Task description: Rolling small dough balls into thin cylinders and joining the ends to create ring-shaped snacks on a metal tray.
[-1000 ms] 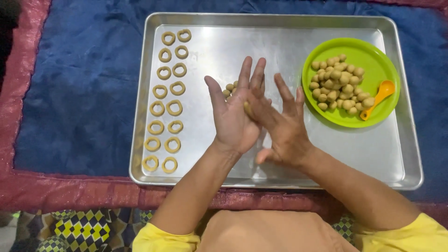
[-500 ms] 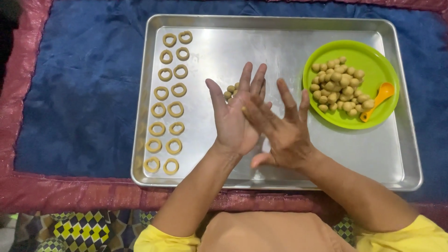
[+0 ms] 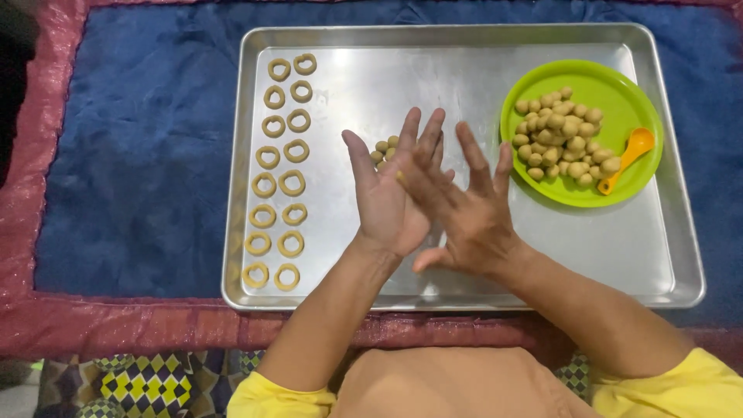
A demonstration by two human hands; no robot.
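Since the earlier frame your right hand (image 3: pixel 464 217) has slid a little across your left hand (image 3: pixel 391 193), fingers now fanned further toward the far rim of the metal tray (image 3: pixel 464 290); nothing else on the tray has shifted.

Nearest you, both forearms cross the tray's near rim, yellow sleeves (image 3: pixel 696 387) at the bottom edge. Both hands are flat and spread, palms pressed together over the tray's middle, the right laid on top of the left. A sliver of dough (image 3: pixel 401 176) shows between the palms near the base of the fingers; its shape cannot be judged.

Just beyond your fingertips, a small cluster of dough balls (image 3: pixel 385 149) lies on the bare tray floor, close to the left hand.

Along the tray's left side, two columns of dough rings (image 3: pixel 280 170) run from the near rim to the far rim, each ring apart from its neighbours.

At the tray's far right sits a green plate (image 3: pixel 611 93) heaped with dough balls (image 3: pixel 563 138), an orange spoon (image 3: pixel 628 156) resting on its right edge. Under the tray lies a blue cloth (image 3: pixel 131 155) with a red border.
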